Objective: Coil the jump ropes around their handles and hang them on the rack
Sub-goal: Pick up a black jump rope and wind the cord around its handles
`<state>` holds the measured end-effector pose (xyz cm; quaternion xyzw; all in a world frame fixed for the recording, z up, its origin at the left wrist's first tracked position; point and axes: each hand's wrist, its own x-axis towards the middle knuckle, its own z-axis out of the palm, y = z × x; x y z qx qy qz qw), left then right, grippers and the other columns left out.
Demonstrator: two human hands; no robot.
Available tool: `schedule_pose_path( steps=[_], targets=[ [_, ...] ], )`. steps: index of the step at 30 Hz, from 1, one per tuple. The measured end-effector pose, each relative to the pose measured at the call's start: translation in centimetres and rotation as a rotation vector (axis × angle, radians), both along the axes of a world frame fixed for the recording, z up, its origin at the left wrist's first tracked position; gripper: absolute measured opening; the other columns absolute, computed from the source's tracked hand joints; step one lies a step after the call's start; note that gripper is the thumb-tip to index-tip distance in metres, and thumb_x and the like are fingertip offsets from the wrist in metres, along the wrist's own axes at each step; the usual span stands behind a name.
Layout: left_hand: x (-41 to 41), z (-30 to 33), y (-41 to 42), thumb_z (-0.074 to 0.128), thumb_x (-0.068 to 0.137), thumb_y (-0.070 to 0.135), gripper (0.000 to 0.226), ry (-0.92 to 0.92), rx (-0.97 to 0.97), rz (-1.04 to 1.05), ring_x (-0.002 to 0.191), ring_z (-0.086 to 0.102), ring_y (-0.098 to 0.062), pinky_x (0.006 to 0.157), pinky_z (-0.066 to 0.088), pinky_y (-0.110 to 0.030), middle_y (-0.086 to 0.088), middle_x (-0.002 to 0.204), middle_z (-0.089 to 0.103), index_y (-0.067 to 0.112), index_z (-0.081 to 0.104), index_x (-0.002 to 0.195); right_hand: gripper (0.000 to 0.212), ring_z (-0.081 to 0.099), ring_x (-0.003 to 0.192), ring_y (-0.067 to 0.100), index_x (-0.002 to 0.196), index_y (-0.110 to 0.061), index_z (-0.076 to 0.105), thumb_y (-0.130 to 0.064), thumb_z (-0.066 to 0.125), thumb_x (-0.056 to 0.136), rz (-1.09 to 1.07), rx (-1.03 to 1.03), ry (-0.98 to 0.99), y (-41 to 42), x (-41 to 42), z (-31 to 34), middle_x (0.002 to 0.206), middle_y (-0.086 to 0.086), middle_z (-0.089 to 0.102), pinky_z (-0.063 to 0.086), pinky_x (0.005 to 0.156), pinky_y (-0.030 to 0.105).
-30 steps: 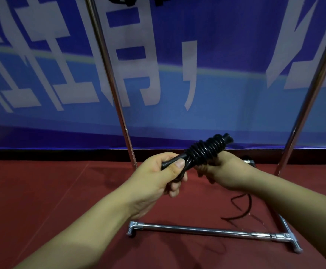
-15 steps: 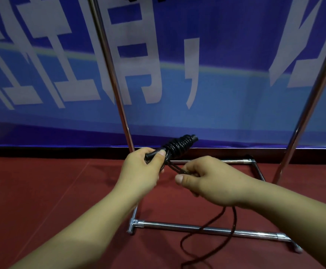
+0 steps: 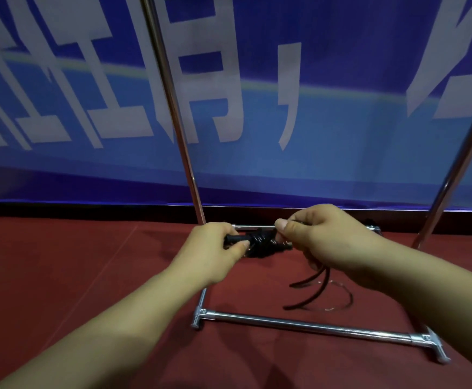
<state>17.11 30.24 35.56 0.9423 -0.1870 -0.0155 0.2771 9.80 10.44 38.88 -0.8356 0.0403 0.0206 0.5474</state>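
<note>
My left hand [image 3: 215,248] grips the handles [image 3: 236,238], thumb pressed on top, with black rope [image 3: 260,244] coiled round them between my 2 hands. My right hand [image 3: 324,237] pinches a strand of the rope between thumb and forefinger just beside the coil. Loose rope hangs below it, blurred, toward the red floor [image 3: 60,276]. The bundle sits above the rack [image 3: 308,327] base, whose 2 uprights rise before a blue banner [image 3: 341,136].

Black jump rope [image 3: 260,244] mostly coiled round its handles, bundle lying roughly level, held up off floor. Loose rope tail [image 3: 310,290] curls down toward red floor. Chrome rack [image 3: 308,327] right behind, uprights leaning.
</note>
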Motion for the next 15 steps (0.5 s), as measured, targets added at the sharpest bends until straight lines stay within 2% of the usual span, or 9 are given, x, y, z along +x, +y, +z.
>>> schedule_pose_path(
  steps=[3,6,9,11,15],
  targets=[
    [-1.0,0.6,-0.7,0.068,0.093,0.037,0.013,0.036,0.115,-0.163,0.073,0.063,-0.015,0.065,0.048,-0.031,0.003,0.077,0.068,0.025,0.069,0.088,0.036,0.042,0.051,0.018,0.075,-0.012,0.072,-0.040,0.063,0.095,-0.062,-0.069,0.002,-0.2,0.4,0.0,0.061,0.004,0.048,0.038,0.051,0.031],
    [-2.0,1.2,-1.2,0.065,0.095,0.036,0.012,0.070,0.221,-0.349,0.071,0.061,-0.013,0.064,0.046,-0.030,0.005,0.075,0.065,0.025,0.068,0.094,0.035,0.043,0.053,0.017,0.073,-0.014,0.073,-0.046,0.069,0.089,-0.090,-0.207,0.036,-0.6,0.5,0.3,0.058,0.003,0.051,0.037,0.054,0.028],
    [-3.0,1.6,-1.6,0.061,0.097,0.037,0.012,0.088,0.295,-0.485,0.070,0.059,-0.011,0.064,0.047,-0.031,0.005,0.077,0.064,0.025,0.065,0.099,0.032,0.055,0.060,0.014,0.075,-0.018,0.074,-0.049,0.074,0.083,-0.047,-0.496,0.015,-1.1,0.4,0.9,0.065,-0.001,0.064,0.041,0.053,0.024],
    [-3.4,1.9,-1.6,0.060,0.098,0.036,0.010,0.091,0.298,-0.529,0.074,0.060,-0.011,0.070,0.051,-0.034,0.005,0.081,0.065,0.027,0.064,0.100,0.031,0.062,0.068,0.012,0.074,-0.021,0.075,-0.051,0.078,0.078,-0.034,-0.622,-0.017,-1.3,0.5,1.3,0.070,-0.004,0.068,0.046,0.057,0.024],
    [-3.9,2.3,-1.3,0.061,0.098,0.034,0.006,0.175,0.213,-0.573,0.084,0.065,-0.012,0.080,0.054,-0.043,0.006,0.089,0.070,0.032,0.064,0.102,0.038,0.063,0.071,0.009,0.066,-0.025,0.071,-0.060,0.085,0.060,-0.041,-0.676,-0.038,-2.2,0.8,1.2,0.068,-0.008,0.068,0.052,0.063,0.028]
  ],
)
